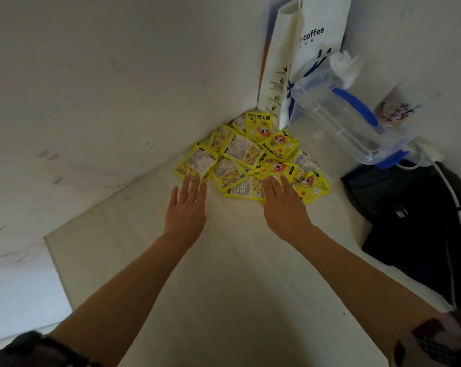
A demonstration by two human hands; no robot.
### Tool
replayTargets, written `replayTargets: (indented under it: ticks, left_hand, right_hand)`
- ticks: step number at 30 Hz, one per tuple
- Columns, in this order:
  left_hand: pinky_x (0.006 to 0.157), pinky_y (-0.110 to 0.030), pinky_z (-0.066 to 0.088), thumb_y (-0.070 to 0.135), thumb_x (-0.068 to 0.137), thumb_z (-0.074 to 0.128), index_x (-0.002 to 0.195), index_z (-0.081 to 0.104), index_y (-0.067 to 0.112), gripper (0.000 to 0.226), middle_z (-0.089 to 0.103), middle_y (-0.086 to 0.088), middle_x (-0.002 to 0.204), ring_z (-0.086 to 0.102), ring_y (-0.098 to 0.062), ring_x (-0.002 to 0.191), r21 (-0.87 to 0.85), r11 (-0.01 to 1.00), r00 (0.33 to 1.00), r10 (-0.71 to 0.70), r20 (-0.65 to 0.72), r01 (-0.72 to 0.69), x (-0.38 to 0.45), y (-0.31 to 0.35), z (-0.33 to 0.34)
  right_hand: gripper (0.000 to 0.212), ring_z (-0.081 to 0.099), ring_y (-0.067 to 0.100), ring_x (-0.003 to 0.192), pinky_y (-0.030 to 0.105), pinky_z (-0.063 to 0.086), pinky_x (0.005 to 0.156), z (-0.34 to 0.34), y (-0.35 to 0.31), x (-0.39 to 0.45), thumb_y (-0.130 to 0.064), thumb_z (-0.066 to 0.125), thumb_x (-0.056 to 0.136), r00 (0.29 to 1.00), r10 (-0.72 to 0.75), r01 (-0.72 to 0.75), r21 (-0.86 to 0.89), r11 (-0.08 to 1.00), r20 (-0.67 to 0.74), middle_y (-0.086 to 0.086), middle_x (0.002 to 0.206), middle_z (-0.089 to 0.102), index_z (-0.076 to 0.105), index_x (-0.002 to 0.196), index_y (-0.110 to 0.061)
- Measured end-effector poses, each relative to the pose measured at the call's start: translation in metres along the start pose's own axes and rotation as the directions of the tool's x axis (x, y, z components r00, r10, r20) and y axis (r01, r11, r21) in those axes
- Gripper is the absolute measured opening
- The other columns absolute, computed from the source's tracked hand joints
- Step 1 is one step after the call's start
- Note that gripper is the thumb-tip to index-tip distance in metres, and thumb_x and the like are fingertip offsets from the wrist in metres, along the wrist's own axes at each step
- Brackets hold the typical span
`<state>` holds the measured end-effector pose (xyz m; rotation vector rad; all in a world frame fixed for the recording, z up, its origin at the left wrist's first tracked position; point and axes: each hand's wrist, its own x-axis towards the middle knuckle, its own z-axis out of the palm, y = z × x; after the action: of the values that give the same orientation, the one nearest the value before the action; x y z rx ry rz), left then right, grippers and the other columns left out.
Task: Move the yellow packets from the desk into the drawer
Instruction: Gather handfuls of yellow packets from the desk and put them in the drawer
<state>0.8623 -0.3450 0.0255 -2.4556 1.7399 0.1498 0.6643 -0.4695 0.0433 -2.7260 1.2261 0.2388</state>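
Several yellow packets (250, 157) lie in a loose heap on the white desk (224, 260), pushed into the far corner against the wall. My left hand (187, 207) stretches forward with straight fingers, its fingertips at the near left edge of the heap. My right hand (283, 205) also lies flat and extended, its fingers resting over the packets at the heap's near right side. Neither hand grips anything. No drawer is in view.
A white paper coffee bag (301, 56) stands in the corner behind the heap. A clear plastic container with blue clips (348, 115) and a patterned cup (394, 109) sit to the right. A black bag (414, 215) and white cable (451, 197) lie at the right edge.
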Motion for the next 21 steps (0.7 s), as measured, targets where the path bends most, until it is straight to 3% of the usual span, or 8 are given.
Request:
replayTargets:
  ticks: [2,6,9,14,18,21]
  left_hand:
    - [0.118,-0.046,0.005,0.018,0.096,0.042,0.153,0.007,0.011,0.068,0.001,-0.009,0.162,-0.004,-0.029,0.149,-0.016,0.999,0.999,-0.031,0.027,0.032,0.017,-0.001,0.004]
    - [0.119,-0.046,0.006,0.017,0.097,0.039,0.153,0.005,0.011,0.066,-0.001,-0.012,0.162,-0.004,-0.031,0.149,-0.056,0.994,0.995,-0.09,0.046,0.093,0.052,-0.002,0.008]
    - [0.119,-0.046,0.008,0.017,0.097,0.036,0.153,0.005,0.01,0.064,0.0,-0.013,0.161,-0.001,-0.032,0.148,-0.094,0.987,0.991,-0.125,0.053,0.13,0.078,-0.004,0.01]
    - [0.119,-0.045,0.006,0.027,0.101,0.034,0.153,0.001,0.014,0.063,-0.002,-0.01,0.162,-0.001,-0.03,0.149,-0.149,0.974,0.981,-0.157,0.111,0.172,0.103,-0.008,0.015]
    - [0.115,-0.048,0.021,0.019,0.097,0.044,0.151,0.02,0.011,0.06,0.02,-0.013,0.158,0.021,-0.033,0.145,-0.186,0.967,0.984,-0.162,0.073,0.173,0.098,-0.008,0.025]
    - [0.099,-0.051,0.043,0.006,0.08,0.064,0.136,0.048,0.006,0.058,0.049,-0.019,0.14,0.05,-0.04,0.124,-0.195,0.974,0.991,-0.129,-0.045,0.118,0.085,-0.01,0.032]
  right_hand:
    - [0.06,0.014,0.04,0.146,0.05,0.027,0.114,0.0,0.004,0.019,-0.016,0.046,0.096,1.0,0.013,-0.013,0.011,1.0,0.019,0.017,0.156,0.024,0.024,0.149,-0.003]
    - [0.055,0.034,0.045,0.137,0.055,0.039,0.105,0.0,0.01,0.056,-0.012,0.052,0.091,0.999,0.039,-0.04,0.031,0.999,0.018,0.025,0.147,0.038,0.037,0.142,0.003]
    - [0.056,0.022,0.043,0.142,0.052,0.026,0.115,0.006,0.015,0.075,-0.02,0.042,0.099,0.998,0.044,-0.045,0.019,0.999,0.054,0.025,0.153,0.025,0.023,0.147,0.001]
    - [0.061,0.013,0.044,0.144,0.056,0.018,0.114,0.019,0.015,0.086,-0.039,0.03,0.102,0.991,0.106,-0.108,0.011,0.994,0.08,0.025,0.156,0.018,0.019,0.15,-0.001]
    - [0.056,0.019,0.046,0.142,0.059,0.023,0.112,0.027,0.011,0.082,-0.031,0.036,0.103,0.991,0.121,-0.12,-0.025,0.993,0.061,0.027,0.154,0.022,0.024,0.148,-0.001]
    - [0.052,0.037,0.046,0.134,0.056,0.037,0.104,0.026,0.007,0.076,-0.023,0.053,0.095,0.988,0.144,-0.137,-0.113,0.984,0.056,0.028,0.144,0.04,0.04,0.139,0.0]
